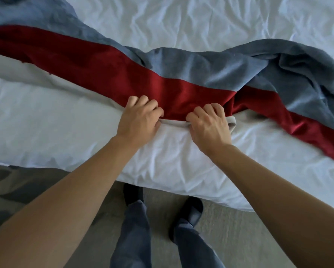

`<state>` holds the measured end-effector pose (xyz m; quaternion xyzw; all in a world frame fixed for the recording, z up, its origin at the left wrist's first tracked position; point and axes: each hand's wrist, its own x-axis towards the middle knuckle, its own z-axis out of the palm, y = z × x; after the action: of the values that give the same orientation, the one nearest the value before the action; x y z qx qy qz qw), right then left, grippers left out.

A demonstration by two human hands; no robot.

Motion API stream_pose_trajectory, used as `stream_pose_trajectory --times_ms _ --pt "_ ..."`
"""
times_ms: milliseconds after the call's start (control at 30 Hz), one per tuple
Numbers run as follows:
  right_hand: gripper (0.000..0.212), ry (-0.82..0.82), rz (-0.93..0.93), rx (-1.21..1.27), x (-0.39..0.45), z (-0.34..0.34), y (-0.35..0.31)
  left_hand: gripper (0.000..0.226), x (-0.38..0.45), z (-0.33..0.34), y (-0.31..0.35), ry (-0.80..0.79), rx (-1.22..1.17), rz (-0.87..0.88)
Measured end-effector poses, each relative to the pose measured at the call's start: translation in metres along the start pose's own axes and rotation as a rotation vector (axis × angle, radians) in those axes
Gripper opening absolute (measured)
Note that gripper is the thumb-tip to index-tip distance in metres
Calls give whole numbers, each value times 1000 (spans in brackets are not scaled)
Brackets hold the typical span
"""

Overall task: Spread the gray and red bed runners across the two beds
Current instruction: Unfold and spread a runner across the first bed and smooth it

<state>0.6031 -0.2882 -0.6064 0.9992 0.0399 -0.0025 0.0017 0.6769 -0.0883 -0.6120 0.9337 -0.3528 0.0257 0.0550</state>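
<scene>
1. Head view: a person's left hand [138, 118] and right hand [208, 125] sit side by side at the near edge of a white-sheeted bed [46, 122], each grip curled and pinching the near hem of the red bed runner [123, 74].
2. The red band lies diagonally across the bed from upper left to lower right, with the gray bed runner [210, 66] just beyond it, rumpled at right.
3. Both runners are cut off at the frame edges; fingertips are tucked into the fabric, and a pale underside [232, 120] shows beside the right hand.
</scene>
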Motion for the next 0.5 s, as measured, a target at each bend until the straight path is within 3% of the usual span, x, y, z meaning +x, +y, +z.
stream_pose_trajectory --times_ms 367,500 --pt "13 105 199 119 -24 15 -30 14 -8 1 3 -68 -94 98" --pt "14 81 169 193 -33 13 -37 9 -11 2 21 -111 -115 107"
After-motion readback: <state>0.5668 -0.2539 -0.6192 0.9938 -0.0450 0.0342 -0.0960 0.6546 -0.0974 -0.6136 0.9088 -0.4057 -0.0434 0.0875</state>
